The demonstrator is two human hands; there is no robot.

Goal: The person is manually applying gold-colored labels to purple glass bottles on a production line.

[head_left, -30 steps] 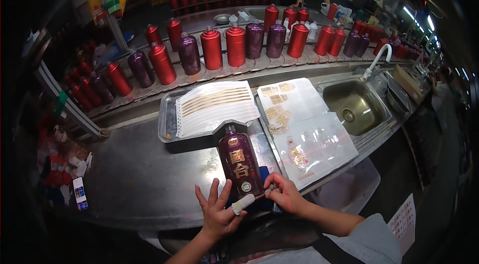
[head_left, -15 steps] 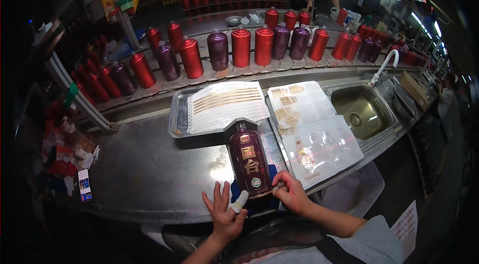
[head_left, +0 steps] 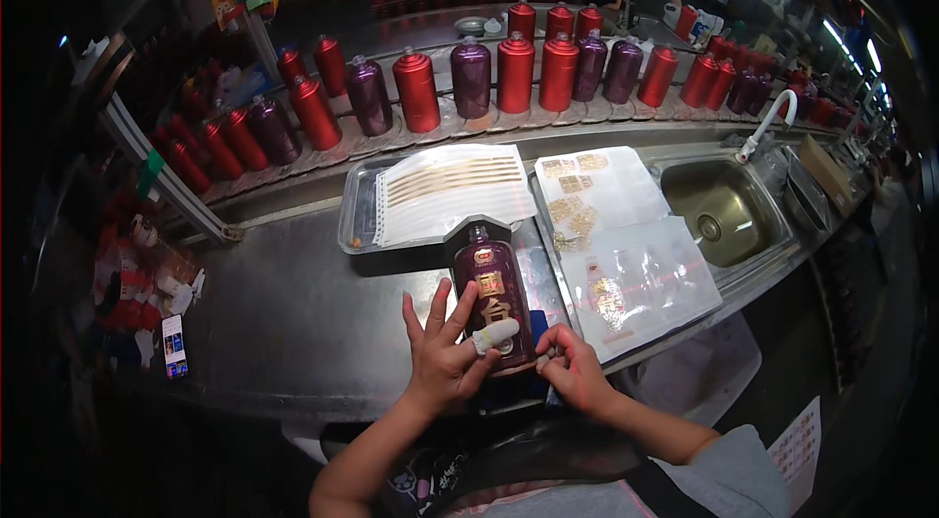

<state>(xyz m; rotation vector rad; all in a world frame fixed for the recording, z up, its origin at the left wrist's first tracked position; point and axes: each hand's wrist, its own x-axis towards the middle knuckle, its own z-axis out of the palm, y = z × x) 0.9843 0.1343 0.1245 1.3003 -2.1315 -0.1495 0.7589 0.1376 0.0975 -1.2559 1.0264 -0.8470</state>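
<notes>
A dark purple bottle (head_left: pixel 502 272) with gold lettering lies in front of me, neck pointing away, over a dark support with blue cloth (head_left: pixel 538 324). My left hand (head_left: pixel 442 359) has its fingers spread beside and over the bottle's left side. One of its fingers, covered by a white sleeve (head_left: pixel 495 335), reaches across the lower front of the bottle. At the bottle's lower right corner, my right hand (head_left: pixel 579 376) pinches with thumb and fingers. What is between those fingertips is too small to make out. A thin light-coloured band (head_left: pixel 515 369) shows along the bottle's base.
A clear tray (head_left: pixel 360 210) holds a white sheet with gold strips (head_left: pixel 452 183). Gold decal sheets (head_left: pixel 641 273) lie to the right, beside a sink (head_left: pixel 724 215) with a white tap (head_left: pixel 766 122). Red bottles (head_left: pixel 515 76) and purple ones line a conveyor behind. A phone (head_left: pixel 174 346) sits far left.
My left hand has moved up and inward, its white-covered finger now across the bottle's front. My right hand stays at the lower corner. The bottles on the conveyor have shifted right.
</notes>
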